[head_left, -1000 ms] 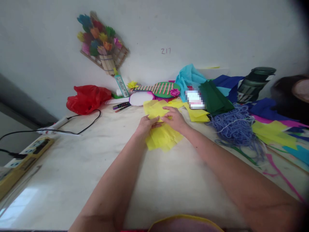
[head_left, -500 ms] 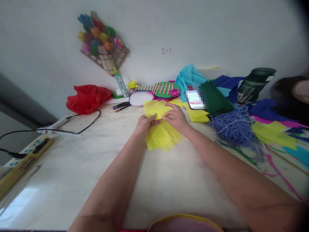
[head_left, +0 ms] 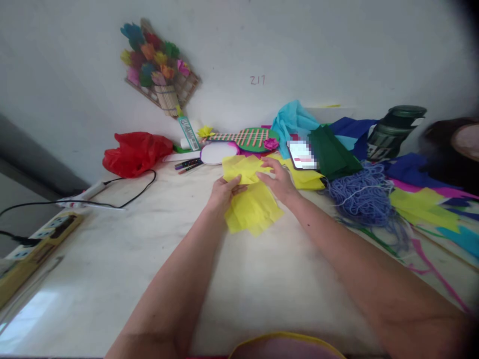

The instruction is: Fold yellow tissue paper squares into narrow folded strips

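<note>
A stack of yellow tissue paper sheets point(head_left: 251, 207) lies on the pale table point(head_left: 112, 259) in front of me. My left hand point(head_left: 223, 192) pinches the left edge of the sheets, thumb on top. My right hand point(head_left: 279, 179) rests on the paper's far right part, fingers curled over the upper edge where it touches a second yellow sheet point(head_left: 309, 178). Both forearms reach forward from the bottom of the view.
A red plastic bag point(head_left: 136, 152), markers point(head_left: 189, 164) and a glue tube point(head_left: 187, 132) sit at the back left. A power strip point(head_left: 41, 239) and cable lie left. Purple yarn point(head_left: 364, 197), green paper point(head_left: 333, 154), a phone point(head_left: 302, 155), a dark bottle point(head_left: 394, 129) and coloured sheets crowd the right. Another person's head shows far right.
My right hand slid up and to the right along the yellow paper, toward its far edge. The left hand kept its pinch in place.
</note>
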Demonstrator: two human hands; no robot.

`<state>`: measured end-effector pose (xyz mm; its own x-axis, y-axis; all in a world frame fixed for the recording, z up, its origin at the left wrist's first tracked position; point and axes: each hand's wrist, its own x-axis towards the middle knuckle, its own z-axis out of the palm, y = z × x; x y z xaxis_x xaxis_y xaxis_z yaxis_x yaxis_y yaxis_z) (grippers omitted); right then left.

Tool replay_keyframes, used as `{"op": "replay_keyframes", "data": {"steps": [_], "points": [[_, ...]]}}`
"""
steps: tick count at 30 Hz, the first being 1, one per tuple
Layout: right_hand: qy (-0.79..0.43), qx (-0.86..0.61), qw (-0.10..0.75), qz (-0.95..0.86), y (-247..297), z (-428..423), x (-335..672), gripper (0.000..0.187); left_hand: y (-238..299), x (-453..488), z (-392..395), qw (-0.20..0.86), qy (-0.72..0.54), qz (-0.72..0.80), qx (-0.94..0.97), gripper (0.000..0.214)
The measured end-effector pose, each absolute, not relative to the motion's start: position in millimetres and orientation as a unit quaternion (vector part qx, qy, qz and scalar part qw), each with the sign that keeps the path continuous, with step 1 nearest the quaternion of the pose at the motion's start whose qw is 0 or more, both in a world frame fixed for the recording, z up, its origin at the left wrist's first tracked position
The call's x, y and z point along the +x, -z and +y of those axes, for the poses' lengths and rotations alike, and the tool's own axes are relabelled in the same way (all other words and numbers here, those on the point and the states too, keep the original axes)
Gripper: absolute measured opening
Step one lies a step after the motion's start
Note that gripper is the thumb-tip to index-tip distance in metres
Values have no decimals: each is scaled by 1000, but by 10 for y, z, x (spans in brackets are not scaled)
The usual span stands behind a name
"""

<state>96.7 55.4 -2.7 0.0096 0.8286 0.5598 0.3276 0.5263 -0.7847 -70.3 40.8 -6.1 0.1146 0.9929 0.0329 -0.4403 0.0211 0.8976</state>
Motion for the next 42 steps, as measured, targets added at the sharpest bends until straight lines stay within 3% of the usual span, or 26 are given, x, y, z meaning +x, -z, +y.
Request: {"op": "replay_keyframes", "data": {"steps": [3, 11, 42], "points": [[-340, -434, 560, -618, 4, 552, 993, 39, 45, -698, 391, 632, -551, 342, 425, 37], [-518, -431, 444, -590, -39, 460, 944, 34, -2, -671, 321, 626, -485, 349, 501, 41], [-510, -436, 504, -545, 62, 482, 870, 30, 47, -677, 350, 618, -437, 397, 518, 35]]}}
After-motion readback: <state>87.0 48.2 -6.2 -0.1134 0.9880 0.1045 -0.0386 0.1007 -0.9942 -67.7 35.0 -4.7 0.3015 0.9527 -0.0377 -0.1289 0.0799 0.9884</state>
